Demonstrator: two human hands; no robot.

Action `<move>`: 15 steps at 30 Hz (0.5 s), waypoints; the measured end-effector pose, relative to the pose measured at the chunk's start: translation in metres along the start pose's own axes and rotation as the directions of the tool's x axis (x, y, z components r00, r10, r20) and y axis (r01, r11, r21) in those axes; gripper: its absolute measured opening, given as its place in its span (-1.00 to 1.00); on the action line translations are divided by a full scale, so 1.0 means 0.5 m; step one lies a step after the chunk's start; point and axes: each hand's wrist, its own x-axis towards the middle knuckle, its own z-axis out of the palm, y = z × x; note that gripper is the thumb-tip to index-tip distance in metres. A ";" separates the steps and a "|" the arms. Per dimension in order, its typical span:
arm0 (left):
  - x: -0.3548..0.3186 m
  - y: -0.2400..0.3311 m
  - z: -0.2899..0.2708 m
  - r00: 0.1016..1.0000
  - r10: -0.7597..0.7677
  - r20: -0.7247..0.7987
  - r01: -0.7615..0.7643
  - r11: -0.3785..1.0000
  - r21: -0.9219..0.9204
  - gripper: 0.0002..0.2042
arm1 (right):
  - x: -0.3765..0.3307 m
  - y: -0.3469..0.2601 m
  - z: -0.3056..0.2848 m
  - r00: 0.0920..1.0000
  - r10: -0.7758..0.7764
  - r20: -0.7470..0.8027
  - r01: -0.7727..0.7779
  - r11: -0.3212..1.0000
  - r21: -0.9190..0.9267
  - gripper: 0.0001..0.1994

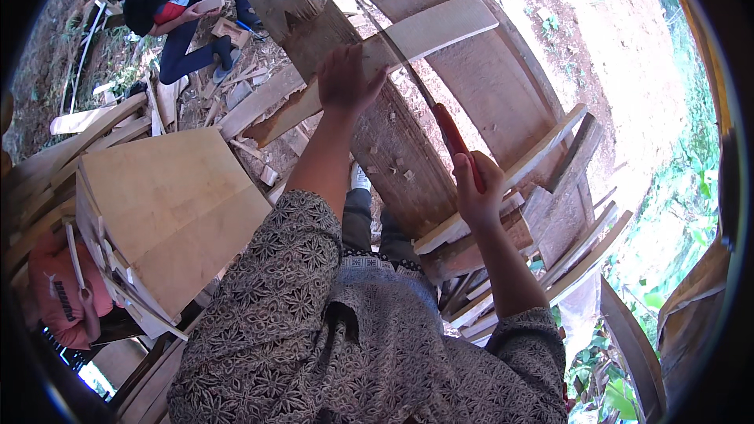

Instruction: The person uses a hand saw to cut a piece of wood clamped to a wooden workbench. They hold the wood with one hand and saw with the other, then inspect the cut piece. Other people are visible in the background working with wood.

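Observation:
A light wooden plank [444,27] lies slantwise across a thick, weathered beam [404,161]. My left hand [349,78] is closed over the plank where it crosses the beam, thumb out to the right. In my right hand [481,192] is the red handle of a handsaw [449,129]. The saw's thin dark blade points up and left and crosses the plank just right of my left hand. Whether the teeth have cut into the wood cannot be made out. The plank's left end has a rough, brown edge.
A large pale wooden panel [169,204] stands at left. Several boards [585,243] are piled at right. Behind the beam lies a wide board [491,82]. One person [169,12] sits far left holding a small wood piece; another in an orange shirt [63,286] is at lower left.

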 end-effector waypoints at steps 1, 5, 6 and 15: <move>0.000 -0.001 0.002 1.000 -0.010 -0.002 0.010 1.000 0.011 -0.49 | -0.001 -0.006 0.000 1.000 0.006 0.004 -0.006 1.000 -0.017 -0.63; 0.001 0.009 -0.013 0.997 -0.055 0.060 0.053 0.998 0.037 -0.52 | -0.010 -0.016 0.000 0.999 0.035 0.026 -0.035 0.999 -0.019 -0.62; 0.000 0.007 -0.012 0.998 -0.054 0.041 0.053 0.998 0.023 -0.54 | -0.012 -0.012 0.003 0.999 0.028 0.027 -0.027 0.999 -0.029 -0.62; -0.001 -0.006 0.005 0.998 -0.067 0.018 0.066 0.998 0.012 -0.64 | -0.060 -0.043 -0.047 0.994 0.059 0.096 -0.039 0.980 -0.194 -0.65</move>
